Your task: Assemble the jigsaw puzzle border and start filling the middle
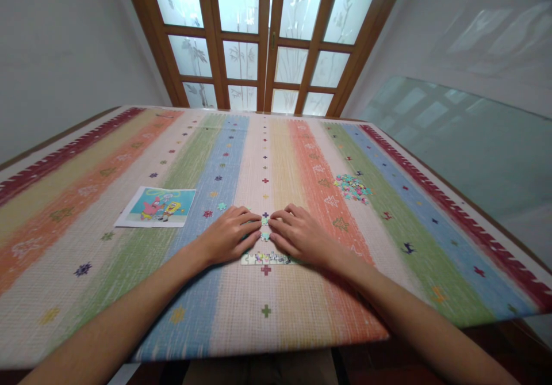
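A striped cloth (129,293) covers the table. Near its front edge lies a joined row (267,258) of pieces, long axis left to right. Just beyond it, left hand (228,234) and right hand (299,232) rest flat, fingertips meeting on two loose pieces (264,228) between them, equally near. Farther off: picture (157,206) left, pile (352,187) right
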### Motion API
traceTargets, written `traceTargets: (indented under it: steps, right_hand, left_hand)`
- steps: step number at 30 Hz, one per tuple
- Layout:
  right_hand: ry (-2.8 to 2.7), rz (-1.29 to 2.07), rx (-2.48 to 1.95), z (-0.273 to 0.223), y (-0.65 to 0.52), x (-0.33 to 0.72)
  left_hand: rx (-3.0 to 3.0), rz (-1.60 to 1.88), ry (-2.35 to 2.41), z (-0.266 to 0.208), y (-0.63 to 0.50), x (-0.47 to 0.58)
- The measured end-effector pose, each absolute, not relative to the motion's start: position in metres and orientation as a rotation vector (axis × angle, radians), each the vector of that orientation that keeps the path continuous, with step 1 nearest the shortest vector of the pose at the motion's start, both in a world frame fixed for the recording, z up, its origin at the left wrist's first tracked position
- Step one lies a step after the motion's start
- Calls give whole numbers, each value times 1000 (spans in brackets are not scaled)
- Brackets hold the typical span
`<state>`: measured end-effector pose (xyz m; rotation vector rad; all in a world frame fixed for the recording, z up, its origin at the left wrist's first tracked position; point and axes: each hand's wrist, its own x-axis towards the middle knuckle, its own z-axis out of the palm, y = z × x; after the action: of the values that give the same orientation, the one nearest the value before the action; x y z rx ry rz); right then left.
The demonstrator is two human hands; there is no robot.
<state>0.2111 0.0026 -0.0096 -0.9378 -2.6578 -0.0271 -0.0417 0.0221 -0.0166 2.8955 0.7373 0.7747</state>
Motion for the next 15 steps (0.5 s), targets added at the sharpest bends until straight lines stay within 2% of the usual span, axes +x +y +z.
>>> traceTargets:
  steps: [15]
  right_hand:
    - [-2511, 77, -906, -5, -11, 202]
  left_hand:
    - [2890, 722, 745, -17, 22, -40]
